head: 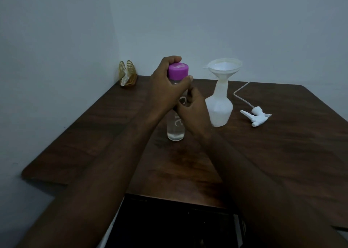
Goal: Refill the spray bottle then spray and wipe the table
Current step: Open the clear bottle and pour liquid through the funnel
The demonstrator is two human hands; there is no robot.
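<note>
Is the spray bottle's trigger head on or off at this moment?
Off. The trigger head lies on the table beside the spray bottle, and a funnel sits in the bottle's neck.

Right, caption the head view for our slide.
Left hand grips the purple cap, right hand holds the water bottle, funnel in spray bottle.

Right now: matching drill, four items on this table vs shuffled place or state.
1. purple cap
2. funnel
3. trigger head
4. gold holder

A. lying on the table, right of the spray bottle
B. far left corner of the table
C. on the water bottle, gripped by the left hand
D. seated in the spray bottle's neck

Pairs: 1-C, 2-D, 3-A, 4-B
</note>
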